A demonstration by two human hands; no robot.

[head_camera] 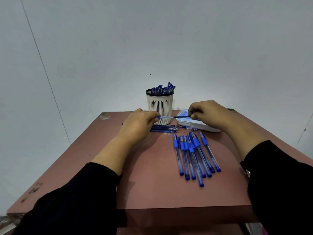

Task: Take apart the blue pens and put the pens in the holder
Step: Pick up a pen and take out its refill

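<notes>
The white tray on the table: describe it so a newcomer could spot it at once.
Start at the reddish-brown table and find the white slotted pen holder with a black rim at its far edge. Just to the holder's right lies the shallow white rectangular tray, partly under the right hand. Unlike the tall upright holder, it is low and flat, with pale blue contents I cannot identify.

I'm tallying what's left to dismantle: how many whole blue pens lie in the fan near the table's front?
8 pens, side by side in one fan on the table right of centre, grips toward the tray; they overlap, so one may be hidden.
</notes>
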